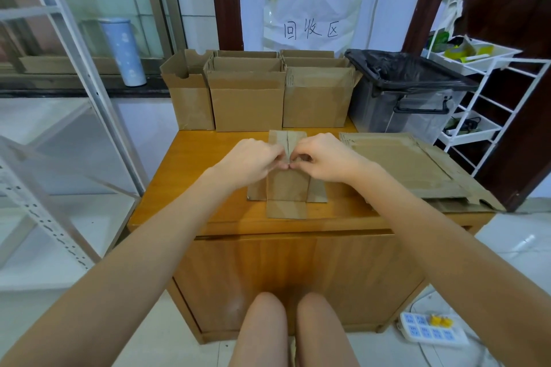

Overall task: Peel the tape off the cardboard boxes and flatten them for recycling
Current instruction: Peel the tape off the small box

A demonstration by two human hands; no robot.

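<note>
Small cardboard box (286, 185) mid-desk, near front edge; left hand (253, 162) and right hand (325, 158) fingers pinch at its top seam: lift the tape end low, peel slowly along the seam.

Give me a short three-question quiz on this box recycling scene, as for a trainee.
1. True or false: both hands work at the seam of the small box.
2. How many open boxes stand at the table's back edge? A two, B three, C five.
3. What lies flat on the table, right of the hands?

Key: 1 true: left hand and right hand meet there. 2 B. 3 Flattened cardboard.
</note>
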